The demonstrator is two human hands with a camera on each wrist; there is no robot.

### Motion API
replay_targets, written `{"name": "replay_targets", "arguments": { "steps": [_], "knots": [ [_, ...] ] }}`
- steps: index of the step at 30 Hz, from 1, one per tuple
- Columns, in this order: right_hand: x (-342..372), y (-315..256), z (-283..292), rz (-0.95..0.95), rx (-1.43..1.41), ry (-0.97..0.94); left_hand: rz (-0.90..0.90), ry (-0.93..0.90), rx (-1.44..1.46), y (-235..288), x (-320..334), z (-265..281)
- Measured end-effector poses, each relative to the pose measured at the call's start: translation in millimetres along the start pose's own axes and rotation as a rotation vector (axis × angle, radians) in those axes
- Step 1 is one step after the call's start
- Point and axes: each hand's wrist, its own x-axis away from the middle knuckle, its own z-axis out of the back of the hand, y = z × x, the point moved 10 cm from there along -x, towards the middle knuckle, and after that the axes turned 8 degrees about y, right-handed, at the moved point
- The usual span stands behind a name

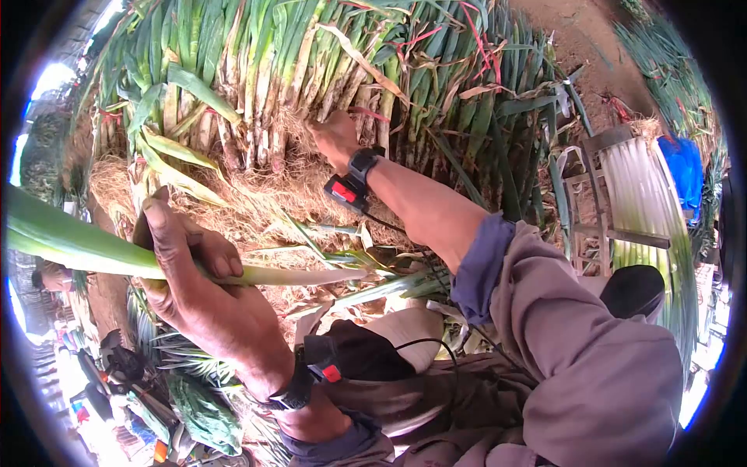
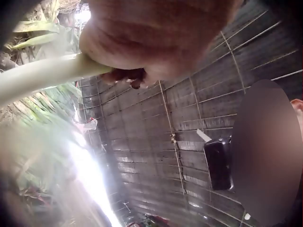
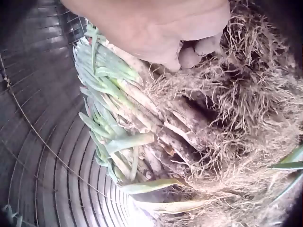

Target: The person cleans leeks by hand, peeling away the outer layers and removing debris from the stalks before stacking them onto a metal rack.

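Dark sheeting (image 2: 142,132) on a grid of thin ribs curves overhead, bright light coming through along one side, and down low it's brown dirt (image 1: 580,39) and plant scraps. Left hand (image 1: 210,288) has a single leek (image 1: 117,258) gripped partway along, fingers curled round it, pale end poking out over the scraps and the green part running off the left edge. Right hand (image 1: 336,140) is stretched forward to the root end of a big leek pile (image 1: 264,101), fingers bent in among the roots (image 1: 233,191); can't tell if it's actually got hold of a stalk. Just beside it there's a red tie (image 1: 369,114), then some yellowed leaves (image 1: 180,149) near the left hand, and further right a rack (image 1: 638,238) with cleaner pale leeks (image 1: 646,187) against it, plus something blue.

Honestly, what I'd worry about is the tangle: those roots look matted together, so a hard tug could drag neighbouring leeks out or rip a leaf. The single one might bend or snap too, since only that one grip seems to hold it and both ends stick out free.

Head view is the only one that gets both hands and the rack. Right wrist view shows fingertips down in the roots and how grubby the stalks are. Left wrist view has the sheeting and the hand's underside, but only the pale part of the leek.
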Motion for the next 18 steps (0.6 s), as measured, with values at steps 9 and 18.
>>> {"name": "replay_targets", "arguments": {
  "steps": [9,18],
  "knots": [
    [-34,10,-17,0.115,-0.091,-0.045,0.067,0.007,-0.007,-3,6,-8],
    [14,-47,46,0.539,-0.171,-0.421,0.057,-0.004,0.065,-3,2,-3]
  ]
}}
